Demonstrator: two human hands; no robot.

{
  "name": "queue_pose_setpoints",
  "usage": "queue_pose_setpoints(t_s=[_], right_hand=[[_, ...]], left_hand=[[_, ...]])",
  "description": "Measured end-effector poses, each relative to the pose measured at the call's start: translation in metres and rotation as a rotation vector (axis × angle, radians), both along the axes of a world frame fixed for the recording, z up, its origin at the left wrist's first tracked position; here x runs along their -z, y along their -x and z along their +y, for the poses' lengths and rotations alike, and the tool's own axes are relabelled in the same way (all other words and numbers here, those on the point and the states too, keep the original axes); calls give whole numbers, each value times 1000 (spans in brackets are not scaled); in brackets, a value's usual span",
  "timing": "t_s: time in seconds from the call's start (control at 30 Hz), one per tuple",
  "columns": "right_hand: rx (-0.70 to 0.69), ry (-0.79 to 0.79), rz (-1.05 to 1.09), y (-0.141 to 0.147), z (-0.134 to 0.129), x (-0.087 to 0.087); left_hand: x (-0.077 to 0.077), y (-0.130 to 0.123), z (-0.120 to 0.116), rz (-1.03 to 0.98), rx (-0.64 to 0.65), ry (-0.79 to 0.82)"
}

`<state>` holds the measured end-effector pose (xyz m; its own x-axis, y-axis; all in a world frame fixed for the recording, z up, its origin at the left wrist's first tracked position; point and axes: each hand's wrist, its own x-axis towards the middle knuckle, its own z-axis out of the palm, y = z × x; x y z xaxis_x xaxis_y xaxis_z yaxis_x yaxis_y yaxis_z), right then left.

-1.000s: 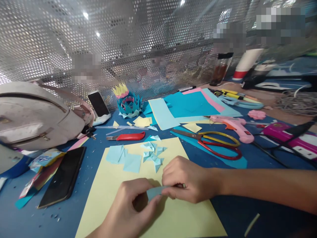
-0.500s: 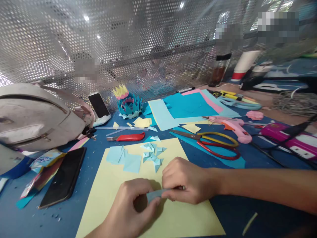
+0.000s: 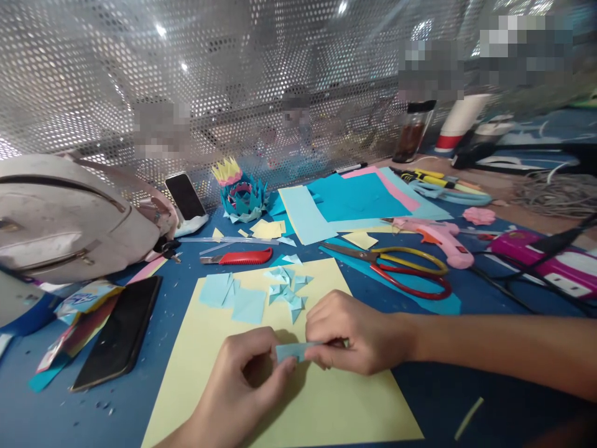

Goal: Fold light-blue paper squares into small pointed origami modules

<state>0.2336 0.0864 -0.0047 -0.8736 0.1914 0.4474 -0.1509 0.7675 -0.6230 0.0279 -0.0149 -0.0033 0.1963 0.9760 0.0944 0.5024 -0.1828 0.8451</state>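
Between my two hands is a small folded strip of light blue paper [image 3: 290, 352], held above a large pale yellow sheet [image 3: 364, 410]. My left hand [image 3: 245, 373] pinches its left end between thumb and fingers. At its right end, my right hand [image 3: 352, 336] grips it with the thumb below and the fingers curled over. Just beyond my hands lie several folded light blue paper pieces [image 3: 293, 303] and flat light blue squares [image 3: 249, 305], on the same yellow sheet.
Past the sheet lie a red utility knife [image 3: 247, 256] and scissors [image 3: 410, 264] with yellow and red handles. A pink glue gun [image 3: 443, 239] and a purple power strip [image 3: 541, 261] are at right. A black phone [image 3: 119, 333] and a backpack [image 3: 69, 218] are at left.
The paper strip sits slightly higher and more level, with more of its face showing. My left hand has shifted slightly up and left; both hands keep their hold.
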Motion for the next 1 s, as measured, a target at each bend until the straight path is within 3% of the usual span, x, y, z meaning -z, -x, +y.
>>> queue_pose_setpoints(t_s=[0.53, 1.0], right_hand=[[27, 56, 4, -1, 0, -3], [34, 64, -12, -1, -1, -4]], left_hand=[[14, 4, -4, -68, -66, 7], [13, 6, -2, -89, -72, -5]])
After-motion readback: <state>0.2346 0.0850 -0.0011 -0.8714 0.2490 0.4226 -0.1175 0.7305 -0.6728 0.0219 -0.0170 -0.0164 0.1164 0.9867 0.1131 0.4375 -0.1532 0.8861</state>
